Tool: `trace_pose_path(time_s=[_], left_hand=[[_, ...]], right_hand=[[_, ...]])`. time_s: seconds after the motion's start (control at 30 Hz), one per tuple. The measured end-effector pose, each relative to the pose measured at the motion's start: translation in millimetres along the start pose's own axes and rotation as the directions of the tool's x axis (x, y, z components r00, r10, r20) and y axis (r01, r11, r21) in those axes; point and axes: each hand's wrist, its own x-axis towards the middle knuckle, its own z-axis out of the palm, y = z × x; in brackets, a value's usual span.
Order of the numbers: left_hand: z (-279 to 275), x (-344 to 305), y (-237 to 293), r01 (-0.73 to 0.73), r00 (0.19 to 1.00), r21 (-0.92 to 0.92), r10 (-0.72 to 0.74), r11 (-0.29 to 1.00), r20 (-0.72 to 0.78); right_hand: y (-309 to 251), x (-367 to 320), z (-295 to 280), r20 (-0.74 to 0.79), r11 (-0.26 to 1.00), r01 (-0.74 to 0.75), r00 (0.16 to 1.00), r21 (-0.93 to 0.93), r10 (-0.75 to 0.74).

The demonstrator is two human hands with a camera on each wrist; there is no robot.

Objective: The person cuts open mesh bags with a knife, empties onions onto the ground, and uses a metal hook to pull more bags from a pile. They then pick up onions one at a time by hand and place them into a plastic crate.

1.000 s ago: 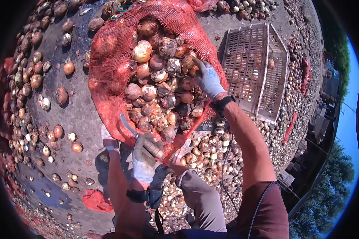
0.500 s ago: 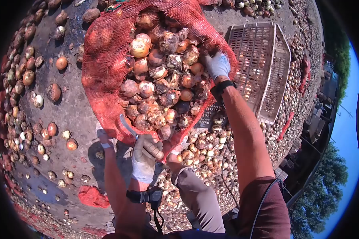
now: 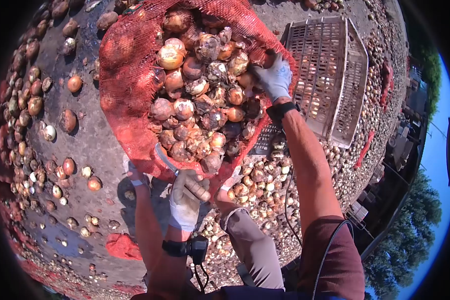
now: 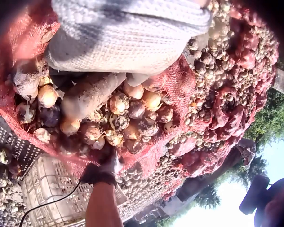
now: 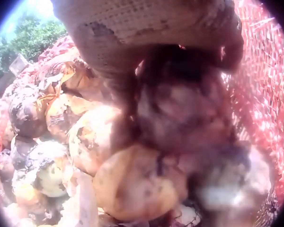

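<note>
A red mesh sack (image 3: 122, 95), its mouth spread wide, is full of onions (image 3: 184, 109) with dry, peeling skins, some of them blackened. My gloved left hand (image 3: 185, 200) grips the thick wooden handle of a curved knife (image 3: 166, 160) at the sack's near rim, blade pointing up and left. That handle fills the middle of the left wrist view, in front of the onions. Inside the right side of the sack, my gloved right hand (image 3: 276, 80) holds an onion. The right wrist view shows its fingers round this dark reddish onion (image 5: 184, 109), close beside the mesh wall.
A pale slatted plastic crate (image 3: 319, 75) stands right of the sack. Loose onions (image 3: 69, 121) lie scattered on the ground at left, and many more (image 3: 265, 180) cover the ground below and right. An empty red mesh bag (image 3: 122, 246) lies at lower left.
My right hand has moved from the onions' surface to the sack's right side and taken hold of an onion. The left hand keeps the knife in nearly the same place.
</note>
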Motion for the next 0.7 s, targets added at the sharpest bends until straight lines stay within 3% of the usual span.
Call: trace_pose_path(time_s=[0.07,0.13,0.2,0.27,0.33,0.4,0.47,0.53,0.57,0.6,0.63,0.7], left_hand=[[16,-4,0,-0.042,0.988,0.000,0.042,0.999,-0.151],[6,0,-2,-0.039,0.998,0.029,0.041,0.999,-0.048],[-5,2,-11,-0.043,0.999,0.009,0.043,0.999,-0.032],[-2,-2,-13,-0.026,0.999,-0.008,0.025,1.000,-0.032],[3,-1,-14,-0.005,0.999,-0.004,0.005,1.000,-0.052],[3,-1,-14,0.033,0.993,0.033,-0.029,0.999,-0.114],[-11,3,-16,0.050,0.999,-0.005,-0.050,0.999,0.011],[-27,3,-23,0.072,0.996,-0.024,-0.071,0.997,0.063],[-33,4,-27,0.079,0.995,-0.026,-0.077,0.997,0.060],[-30,6,-26,0.079,0.995,-0.035,-0.077,0.996,0.062],[-27,6,-26,0.025,0.998,-0.021,-0.023,0.999,0.057],[-13,1,-28,-0.047,0.998,-0.003,0.047,0.999,0.029]], right_hand=[[22,-48,4,-0.182,0.950,0.279,0.950,0.139,-0.253],[36,-92,10,-0.382,0.889,0.456,0.830,0.044,-0.407],[47,-132,15,-0.322,0.808,0.580,0.787,0.098,-0.526],[31,-162,0,-0.138,0.719,0.693,0.717,0.039,-0.683],[25,-179,-7,-0.043,0.790,0.571,0.815,0.223,-0.577],[31,-183,-9,-0.111,0.818,0.480,0.875,0.318,-0.471],[33,-152,-16,-0.372,0.848,0.421,0.880,0.322,-0.295],[45,-86,11,-0.122,0.710,0.089,0.993,0.699,-0.005],[44,-65,15,0.243,0.476,-0.189,0.969,0.859,-0.054],[38,-49,11,0.537,0.233,-0.492,0.817,0.839,-0.211],[31,-45,3,0.543,0.323,-0.465,0.810,0.824,-0.221],[29,-52,8,0.506,0.250,-0.452,0.831,0.856,-0.232]])
